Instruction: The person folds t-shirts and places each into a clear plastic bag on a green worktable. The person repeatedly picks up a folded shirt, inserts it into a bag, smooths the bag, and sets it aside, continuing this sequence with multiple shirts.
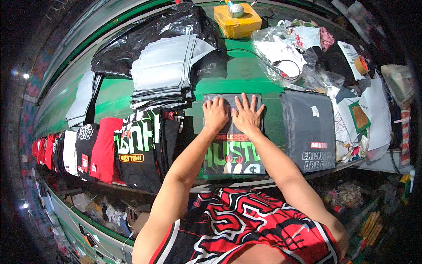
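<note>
A black T-shirt with green lettering lies folded inside a clear plastic bag (pixel 233 152) on the green tabletop in front of me. Both hands rest on the bag's upper half. My left hand (pixel 215 113) presses down near the upper left corner, its fingers bent and slightly apart. Spread wide and flat, my right hand (pixel 247 114) reaches the bag's top edge. Neither hand visibly grasps anything. Right of this bag lies a stack of bagged dark grey shirts (pixel 305 125). To the left, folded black T-shirts with a green print (pixel 138 141) hang slightly over the table's front edge.
A stack of grey-white plastic bags (pixel 162 66) lies beyond my left hand, beside a black plastic sheet (pixel 114 53). A yellow taped box (pixel 237 22) stands at the back. Clear bags of cloth (pixel 285 57) crowd the right. More folded shirts (pixel 105 149) line the left edge.
</note>
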{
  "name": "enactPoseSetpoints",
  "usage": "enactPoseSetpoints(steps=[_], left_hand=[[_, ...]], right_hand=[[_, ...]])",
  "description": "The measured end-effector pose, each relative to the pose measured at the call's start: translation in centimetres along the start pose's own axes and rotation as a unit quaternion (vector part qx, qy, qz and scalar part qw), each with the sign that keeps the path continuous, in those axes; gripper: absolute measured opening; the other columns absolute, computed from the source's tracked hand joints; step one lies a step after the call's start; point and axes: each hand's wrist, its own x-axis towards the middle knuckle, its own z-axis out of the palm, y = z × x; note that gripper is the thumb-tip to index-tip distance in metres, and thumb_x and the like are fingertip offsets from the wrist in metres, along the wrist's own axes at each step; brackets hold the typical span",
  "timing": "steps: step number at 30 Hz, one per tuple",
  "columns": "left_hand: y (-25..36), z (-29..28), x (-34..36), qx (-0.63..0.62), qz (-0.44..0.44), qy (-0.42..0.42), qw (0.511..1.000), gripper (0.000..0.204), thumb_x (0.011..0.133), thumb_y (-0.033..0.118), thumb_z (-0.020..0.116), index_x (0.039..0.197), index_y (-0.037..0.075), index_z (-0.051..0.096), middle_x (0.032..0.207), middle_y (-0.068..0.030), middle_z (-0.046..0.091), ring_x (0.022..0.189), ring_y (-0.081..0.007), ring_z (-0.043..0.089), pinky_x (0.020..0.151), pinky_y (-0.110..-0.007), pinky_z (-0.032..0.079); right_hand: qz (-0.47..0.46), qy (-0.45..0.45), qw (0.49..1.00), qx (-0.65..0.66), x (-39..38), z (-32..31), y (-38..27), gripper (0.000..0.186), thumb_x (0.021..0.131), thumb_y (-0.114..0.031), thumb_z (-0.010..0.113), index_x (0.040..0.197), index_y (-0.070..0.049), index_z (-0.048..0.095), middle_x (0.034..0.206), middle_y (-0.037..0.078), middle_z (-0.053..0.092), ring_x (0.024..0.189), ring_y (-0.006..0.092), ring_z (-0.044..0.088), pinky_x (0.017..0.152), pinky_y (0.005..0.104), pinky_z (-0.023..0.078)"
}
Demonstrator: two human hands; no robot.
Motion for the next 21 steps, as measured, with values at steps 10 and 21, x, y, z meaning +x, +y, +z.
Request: enactPoseSetpoints(steps=[10, 21], left_hand=[[-2.2, 1.3, 4.8, -0.082, -0.063, 0.017, 0.994, 0.023, 0.092, 0.026, 0.07, 0.114, 0.018, 0.072, 0.114, -0.0107, 0.059, 0.112, -0.0317, 0.057, 0.096, -0.054, 0.043], [-3.4, -0.1, 6.3, -0.083, -0.031, -0.088, 0.992, 0.017, 0.088, 0.024, 0.074, 0.105, 0.019, 0.074, 0.114, -0.0038, 0.065, 0.118, -0.0322, 0.056, 0.096, -0.062, 0.039]], right_hand=[[-0.034, 0.001, 0.999, 0.013, 0.4, -0.2, 0.4, 0.065, 0.101, -0.05, 0.045, 0.159, -0.021, 0.04, 0.17, 0.006, 0.027, 0.155, 0.0414, 0.019, 0.121, 0.0705, 0.012], [-0.029, -0.017, 0.999, 0.018, -0.5, -0.9, 0.0, 0.068, 0.102, -0.055, 0.045, 0.16, -0.021, 0.039, 0.171, 0.006, 0.024, 0.157, 0.0397, 0.017, 0.122, 0.069, 0.012]])
